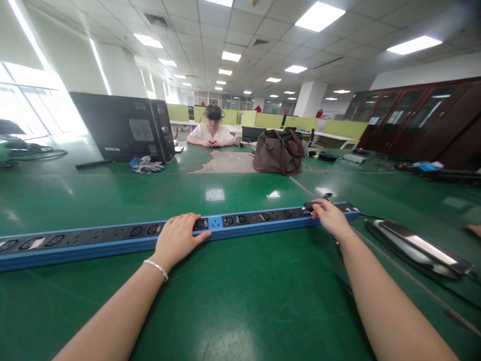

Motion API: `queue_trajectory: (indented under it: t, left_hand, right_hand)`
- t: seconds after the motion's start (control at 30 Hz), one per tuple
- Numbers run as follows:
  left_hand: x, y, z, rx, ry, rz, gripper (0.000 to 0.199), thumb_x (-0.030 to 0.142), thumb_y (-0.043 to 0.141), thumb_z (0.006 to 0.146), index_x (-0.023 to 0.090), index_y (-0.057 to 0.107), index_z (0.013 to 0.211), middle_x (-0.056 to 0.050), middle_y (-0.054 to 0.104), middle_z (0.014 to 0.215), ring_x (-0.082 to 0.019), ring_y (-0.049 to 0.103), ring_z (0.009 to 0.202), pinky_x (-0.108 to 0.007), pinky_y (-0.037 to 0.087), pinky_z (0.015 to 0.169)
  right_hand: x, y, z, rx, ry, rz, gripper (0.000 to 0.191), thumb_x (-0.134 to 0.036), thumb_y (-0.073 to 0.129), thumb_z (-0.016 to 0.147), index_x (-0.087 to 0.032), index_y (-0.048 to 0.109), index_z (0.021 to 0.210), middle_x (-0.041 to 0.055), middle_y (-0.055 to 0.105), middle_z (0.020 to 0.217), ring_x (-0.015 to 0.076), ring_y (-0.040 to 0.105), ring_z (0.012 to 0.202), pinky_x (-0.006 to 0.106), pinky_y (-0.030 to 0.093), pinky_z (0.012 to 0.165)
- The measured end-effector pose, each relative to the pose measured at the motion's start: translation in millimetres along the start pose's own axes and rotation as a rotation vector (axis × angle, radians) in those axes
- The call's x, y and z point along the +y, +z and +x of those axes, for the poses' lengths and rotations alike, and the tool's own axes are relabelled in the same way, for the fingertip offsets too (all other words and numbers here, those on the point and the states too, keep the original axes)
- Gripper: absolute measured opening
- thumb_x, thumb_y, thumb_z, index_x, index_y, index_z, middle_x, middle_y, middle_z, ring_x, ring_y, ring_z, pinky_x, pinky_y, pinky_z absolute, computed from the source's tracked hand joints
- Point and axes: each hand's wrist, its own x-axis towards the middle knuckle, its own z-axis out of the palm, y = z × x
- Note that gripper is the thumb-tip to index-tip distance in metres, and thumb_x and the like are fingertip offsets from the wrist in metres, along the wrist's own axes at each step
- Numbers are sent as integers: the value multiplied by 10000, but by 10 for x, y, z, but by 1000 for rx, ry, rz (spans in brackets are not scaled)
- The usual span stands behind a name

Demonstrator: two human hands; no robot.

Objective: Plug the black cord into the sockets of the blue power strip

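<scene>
A long blue power strip (240, 228) with black sockets and one blue socket lies across the green table, from the left edge to right of centre. Over its middle, just left of the blue socket, rests my left hand (180, 236), its fingers wrapped over the far edge and the thumb on the near side. Near the strip's right end my right hand (329, 216) pinches a black plug (308, 206), which is at a socket; whether it sits fully in cannot be made out. A cable hangs below my right wrist.
Right of the strip lies a black and silver device (421, 245) with cables. Farther back on the green table (240, 301) are a black computer case (128, 125), gloves (146, 165) and a brown bag (278, 153). A person (212, 133) sits opposite. Fingers show at the right edge.
</scene>
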Motion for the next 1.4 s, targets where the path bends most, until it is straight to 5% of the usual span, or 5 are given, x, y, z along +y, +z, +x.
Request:
queue_trajectory:
  t: [0.8, 1.4]
  left_hand:
    - [7, -3, 5, -30, -28, 2, 577, 611, 428, 788, 178, 568, 1143, -89, 623, 1140, -256, 557, 1055, -384, 361, 954]
    - [14, -8, 4, -32, -42, -21, 552, 595, 446, 781, 199, 567, 1146, -89, 617, 1152, -262, 546, 1079, -391, 367, 947]
  right_hand:
    - [-390, 136, -245, -69, -63, -471, 402, -403, 341, 869, -295, 586, 1168, 58, 689, 938, 220, 626, 815, 313, 437, 704]
    - [-319, 245, -287, 42, -56, -381, 379, -398, 385, 849, -293, 604, 1140, 43, 694, 911, 209, 624, 796, 296, 441, 682]
